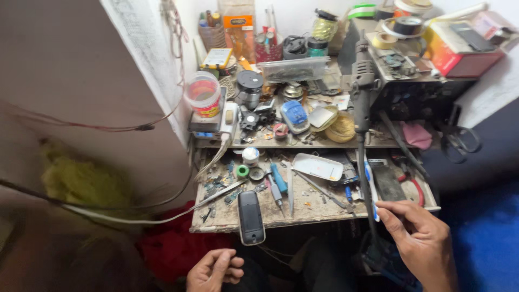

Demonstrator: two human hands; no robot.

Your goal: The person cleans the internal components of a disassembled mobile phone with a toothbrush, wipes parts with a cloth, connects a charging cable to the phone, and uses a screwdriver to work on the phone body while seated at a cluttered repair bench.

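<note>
My right hand (pixel 419 238) is at the lower right, its fingers pinched on the end of a blue and white toothbrush (pixel 371 186) that points up over the workbench. My left hand (pixel 215 270) rests low at the bottom centre, fingers loosely curled and holding nothing. A black mobile phone (pixel 251 217) lies face down at the front edge of the wooden bench (pixel 303 213), just above my left hand. A hot-air tool (pixel 363 81) hangs upright on a black cable right beside the toothbrush.
The bench holds screwdrivers (pixel 277 186), a white tray (pixel 318 166), solder spool (pixel 341 128), red-handled pliers (pixel 413 186) and small parts. A rear shelf carries tape rolls, jars, a plastic cup (pixel 204 94) and a repair station (pixel 411 81). White cables trail left. Blue floor lies right.
</note>
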